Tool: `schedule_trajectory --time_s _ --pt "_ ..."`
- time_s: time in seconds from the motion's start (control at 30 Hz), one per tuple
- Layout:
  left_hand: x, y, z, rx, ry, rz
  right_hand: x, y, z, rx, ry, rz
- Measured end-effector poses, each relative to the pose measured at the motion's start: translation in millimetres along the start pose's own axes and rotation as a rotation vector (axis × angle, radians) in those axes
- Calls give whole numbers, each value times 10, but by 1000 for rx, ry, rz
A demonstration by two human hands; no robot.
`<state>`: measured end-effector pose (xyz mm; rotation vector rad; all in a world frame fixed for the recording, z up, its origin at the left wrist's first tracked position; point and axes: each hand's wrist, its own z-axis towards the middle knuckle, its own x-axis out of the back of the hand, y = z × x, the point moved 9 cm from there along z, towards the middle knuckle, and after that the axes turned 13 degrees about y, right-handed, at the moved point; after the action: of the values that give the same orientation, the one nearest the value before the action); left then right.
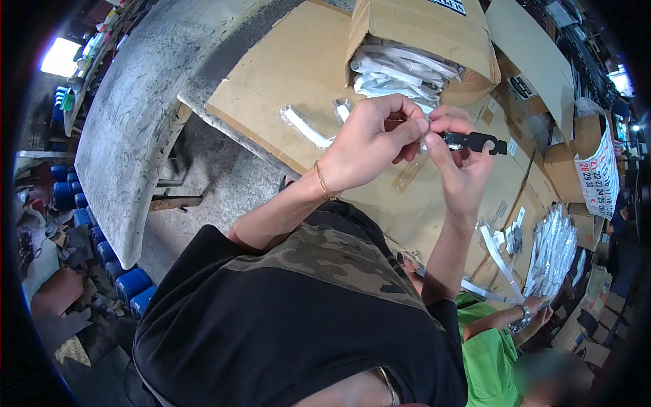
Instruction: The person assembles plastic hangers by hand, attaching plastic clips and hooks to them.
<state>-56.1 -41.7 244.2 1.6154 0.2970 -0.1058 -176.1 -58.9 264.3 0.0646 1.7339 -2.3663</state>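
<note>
Both of my hands meet over the cardboard-covered table, their fingertips almost touching. My left hand [383, 132] has thumb and fingers pinched together; what lies between them is too small to make out. In my right hand [461, 149] is a black strap-like piece [478, 142] with a shiny metal part near the thumb, its black end sticking out to the right. Just behind the hands, an open cardboard box [427, 30] lies with its opening toward me, full of white strips in clear plastic [400, 71]. A wrapped white strip [306, 127] rests left of my left hand.
A co-worker in a green shirt [488, 359] handles white strips at the lower right, beside a large pile of wrapped strips [550, 251]. A worn grey table [135, 122] stands at the left. Blue containers [132, 283] line the floor. Another box [569, 159] is at the right.
</note>
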Motion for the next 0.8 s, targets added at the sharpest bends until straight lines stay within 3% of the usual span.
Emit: schedule_trajectory --time_s 0.13,0.2,0.43,0.53,0.6,0.63,0.7,0.8 --pt "-45 -58 -27 33 -42 34 8 20 -28 51 -3 -67" --pt "-49 -21 -50 -6 -2 58 60 133 -37 -65 124 85" --pt "-60 -54 -145 -141 32 303 12 197 -88 -227 24 -66" --pt "7 -34 -135 -138 72 308 50 254 -143 -218 131 -88" --pt "35 -86 -131 -56 82 187 43 144 -145 -29 125 -49" --pt "40 -69 -129 -55 80 188 58 144 -136 -29 126 -49" --pt "52 -74 -126 37 70 42 -20 75 -123 41 7 -28" --pt "47 -57 -131 33 46 32 -32 110 -136 -37 -10 -70"
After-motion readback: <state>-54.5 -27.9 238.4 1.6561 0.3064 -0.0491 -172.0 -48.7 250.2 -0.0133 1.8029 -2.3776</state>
